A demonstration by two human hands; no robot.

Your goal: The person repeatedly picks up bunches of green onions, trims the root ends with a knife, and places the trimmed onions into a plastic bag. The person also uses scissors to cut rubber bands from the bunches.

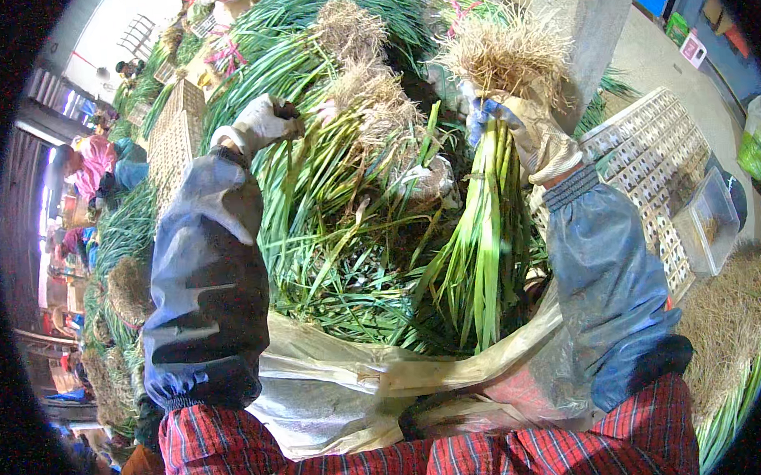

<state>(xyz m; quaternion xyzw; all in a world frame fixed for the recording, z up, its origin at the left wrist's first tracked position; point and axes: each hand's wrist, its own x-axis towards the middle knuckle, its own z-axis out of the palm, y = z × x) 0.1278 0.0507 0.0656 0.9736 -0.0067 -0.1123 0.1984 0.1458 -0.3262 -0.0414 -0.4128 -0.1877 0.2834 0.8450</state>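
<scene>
In my right hand (529,132), in a soiled work glove, is a bunch of long allium greens (490,194). Its tangled, pale roots (506,50) point up and its flat leaves hang down. My left hand (264,123), in a whitish glove, has curled fingers at the left side of a heap of similar greens (332,150). A dark spot shows between its thumb and fingers; whether it grips a stalk cannot be made out. Loose trimmed leaves (364,295) lie below the heap, above a pale plastic sheet (335,360) across my lap.
Right of me are a perforated plastic crate (651,155), a clear plastic bin (708,223) and a pile of rooted greens (728,324). Another crate (175,132) stands at left. A concrete pillar (591,31) rises behind my right hand. People (97,164) sit among greens at far left.
</scene>
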